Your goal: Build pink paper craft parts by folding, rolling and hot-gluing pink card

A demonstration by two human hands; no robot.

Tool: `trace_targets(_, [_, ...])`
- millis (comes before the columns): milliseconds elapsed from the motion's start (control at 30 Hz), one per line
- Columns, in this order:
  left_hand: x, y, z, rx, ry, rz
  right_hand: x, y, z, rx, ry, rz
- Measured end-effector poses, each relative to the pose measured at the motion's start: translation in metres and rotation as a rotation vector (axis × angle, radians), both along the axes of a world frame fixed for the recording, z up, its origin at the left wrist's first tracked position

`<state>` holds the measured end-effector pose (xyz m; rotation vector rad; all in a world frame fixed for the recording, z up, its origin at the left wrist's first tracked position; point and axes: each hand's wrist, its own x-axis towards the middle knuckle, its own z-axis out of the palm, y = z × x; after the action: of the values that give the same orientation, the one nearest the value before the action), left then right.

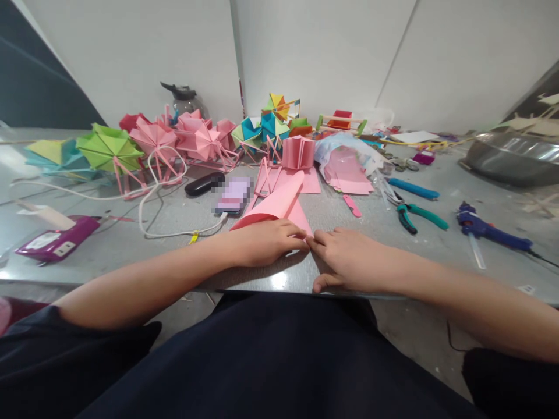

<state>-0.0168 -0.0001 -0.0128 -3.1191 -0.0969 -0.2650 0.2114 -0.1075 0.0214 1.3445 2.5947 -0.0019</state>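
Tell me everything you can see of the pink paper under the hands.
The pink paper is a plain, matte sheet folded into a long narrow wedge, its upper flap lifted and curling, wide end toward the table's back. It lies near the front edge of the grey table, just ahead of more pink sheets. The left hand presses flat on its near left part; the right hand's fingertips pinch its near tip. Both cover its near end.
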Motion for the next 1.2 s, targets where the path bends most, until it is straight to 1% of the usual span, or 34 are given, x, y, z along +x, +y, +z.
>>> trace_targets(167, [-0.001,0.0,0.003,0.01,0.047,0.004,0.006,0.006,0.009,-0.091,0.059,-0.071])
trace_targets(367, [-0.001,-0.002,0.006,-0.041,0.057,0.029,0.02,0.018,0.009,-0.23,0.203,-0.057])
trace_targets(500, [0.0,-0.003,0.007,-0.058,0.054,0.048,0.022,0.021,0.011,-0.286,0.242,-0.079])
trace_targets(633, [0.0,-0.001,0.007,-0.068,0.052,0.044,0.023,0.022,0.014,-0.27,0.211,-0.044])
trace_targets(800, [-0.001,0.001,0.006,-0.074,0.06,0.046,0.027,0.023,0.016,-0.162,0.145,0.004])
trace_targets(933, [0.0,0.0,0.007,-0.107,0.047,0.055,0.025,0.021,0.016,-0.165,0.125,0.01])
trace_targets(1100, [0.001,-0.005,0.011,-0.198,0.046,0.177,0.019,0.015,0.016,-0.15,0.127,0.02])
trace_targets(1200, [0.001,-0.007,0.013,-0.211,0.044,0.201,0.017,0.014,0.016,-0.156,0.129,0.016])
